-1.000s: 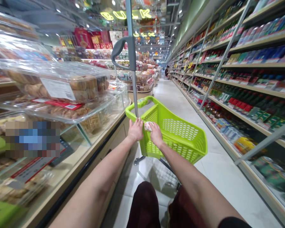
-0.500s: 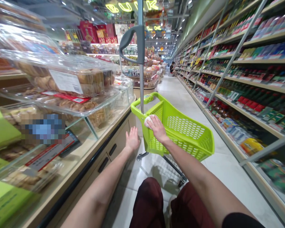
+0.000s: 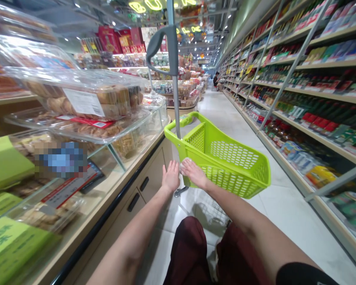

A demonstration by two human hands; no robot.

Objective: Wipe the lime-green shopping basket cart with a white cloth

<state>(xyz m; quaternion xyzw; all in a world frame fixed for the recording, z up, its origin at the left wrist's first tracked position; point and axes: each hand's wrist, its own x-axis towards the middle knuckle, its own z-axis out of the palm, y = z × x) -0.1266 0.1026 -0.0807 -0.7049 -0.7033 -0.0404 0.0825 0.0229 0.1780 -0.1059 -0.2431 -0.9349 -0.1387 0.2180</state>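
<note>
A lime green shopping basket cart [image 3: 234, 154] with perforated sides stands in front of my knees. A metal pole with a grey handle [image 3: 173, 49] rises from its near left corner. My right hand [image 3: 194, 173] presses a crumpled white cloth or tissue [image 3: 186, 162] against the cart's left end, below the rim. Just left of it, my left hand [image 3: 171, 177] is held up with its fingers extended and nothing in it, close to the cloth. Most of the cloth is hidden under my right fingers.
At left, a glass-edged counter [image 3: 115, 158] holds clear boxes of baked goods [image 3: 86, 97] and a price sign [image 3: 69, 186]. Stocked shelves [image 3: 323, 95] line the right side. A person [image 3: 216, 80] is far down the tiled aisle.
My right hand has slid the white cloth down the cart's left end. My left hand has shifted right, closer to it. The view has moved slightly.
</note>
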